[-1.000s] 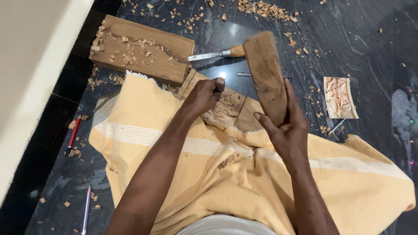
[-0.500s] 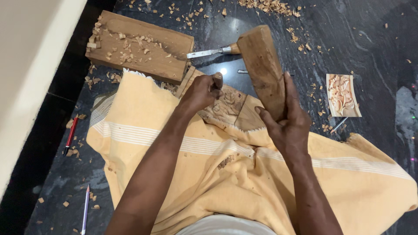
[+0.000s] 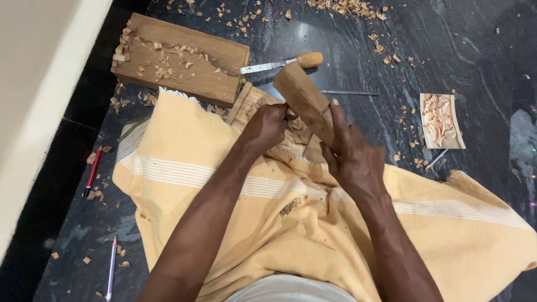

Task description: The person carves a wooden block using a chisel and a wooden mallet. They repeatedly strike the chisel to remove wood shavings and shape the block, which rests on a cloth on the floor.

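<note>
Striking well means you keep your right hand (image 3: 355, 159) clenched around the mallet (image 3: 305, 100), left fingers (image 3: 268, 124) closed on the chisel, over the carved panel (image 3: 263, 109) on your lap cloth (image 3: 224, 184).

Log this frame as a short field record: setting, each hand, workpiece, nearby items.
setting: dark stone floor strewn with wood chips, yellow cloth over the lap
left hand: closed on a tool, mostly hidden, at the carved panel
right hand: grips a wooden mallet block, tilted toward the left hand
workpiece: carved panel at the cloth's edge, largely covered
nearby: wooden-handled chisel, plank, small carved relief, red pencil
</note>
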